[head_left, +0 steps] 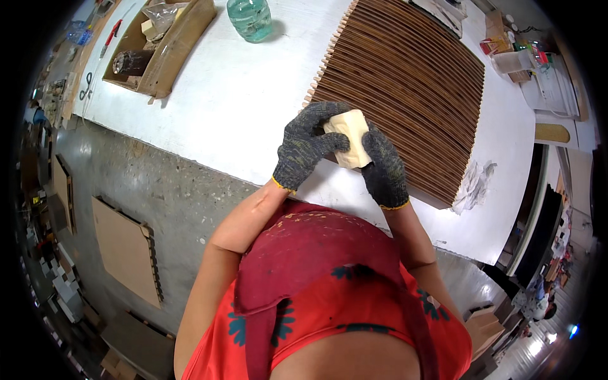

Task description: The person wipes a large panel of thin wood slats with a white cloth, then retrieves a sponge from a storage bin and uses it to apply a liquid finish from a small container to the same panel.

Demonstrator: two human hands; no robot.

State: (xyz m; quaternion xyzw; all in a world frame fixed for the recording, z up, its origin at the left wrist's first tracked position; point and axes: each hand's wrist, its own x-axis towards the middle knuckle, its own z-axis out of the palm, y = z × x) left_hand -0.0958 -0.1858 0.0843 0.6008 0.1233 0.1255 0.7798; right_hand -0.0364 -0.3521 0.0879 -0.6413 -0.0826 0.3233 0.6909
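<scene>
Both of my hands wear dark grey knitted work gloves with yellow cuffs. Between them is a pale yellow, soft-looking block like a sponge (353, 135), held over the near edge of the white table. My left hand (307, 142) grips its left side, thumb across the front face. From the right, my right hand (385, 164) closes on the block, its fingertips partly hidden behind it. Just beyond lies a wide row of dark brown wooden strips (405, 82) packed side by side, with pale ends along the left edge.
A cardboard box (183, 47) with a dark brush-like roll stands at the left, near scissors (86, 87) and a red-handled tool (111, 39). A greenish glass jar (249, 22) stands at the back. Crumpled white cloth or paper (475, 185) lies right of the strips. Flat panels (126, 250) rest on the floor.
</scene>
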